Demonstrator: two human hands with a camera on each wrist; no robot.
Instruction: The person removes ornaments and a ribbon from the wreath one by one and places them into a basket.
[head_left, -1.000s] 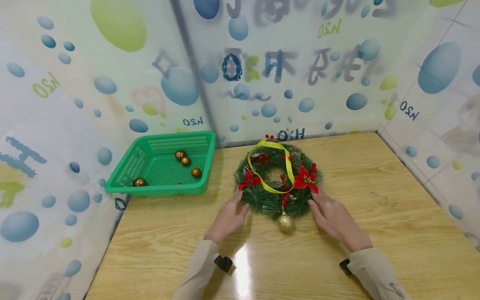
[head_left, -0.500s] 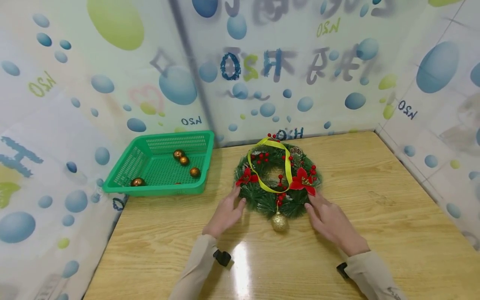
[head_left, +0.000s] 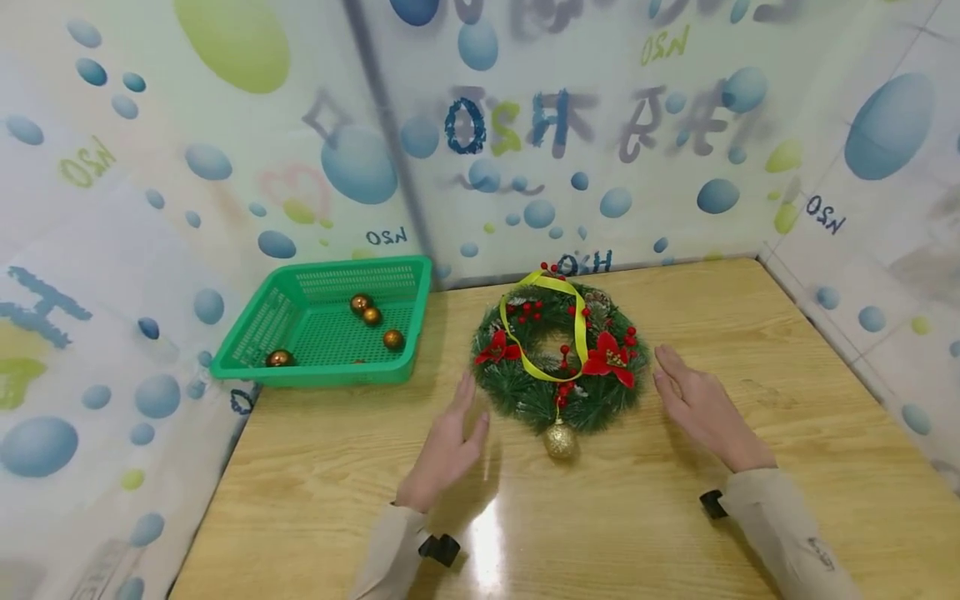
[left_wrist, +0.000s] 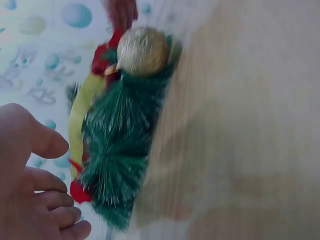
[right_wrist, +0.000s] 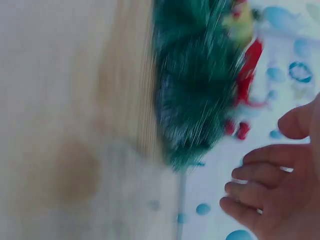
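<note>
A green Christmas wreath (head_left: 517, 396) lies on the wooden table, with red flowers, red berries and a yellow ribbon loop (head_left: 580, 333) on top. At its near edge a gold glitter ball (head_left: 559, 439) rests on the tabletop. My left hand (head_left: 444, 446) hovers by the wreath's lower left, fingers extended and holding nothing. Off the right side, a small gap away from the greenery, is my right hand (head_left: 708, 412), its fingers loosely extended. Both wrist views show the hands, left (left_wrist: 37, 185) and right (right_wrist: 280, 185), with nothing in their grasp.
A green plastic basket (head_left: 315, 377) stands at the back left, with several bronze-coloured balls (head_left: 362, 304) inside. Behind the table (head_left: 600, 525) rises a wall covering printed with blue and green drops. A wall also closes off the right side.
Both hands have come away from the wreath, the right one moving outward to the right, the left slightly back. Earlier the gold ball and wreath shifted a little to the left.
</note>
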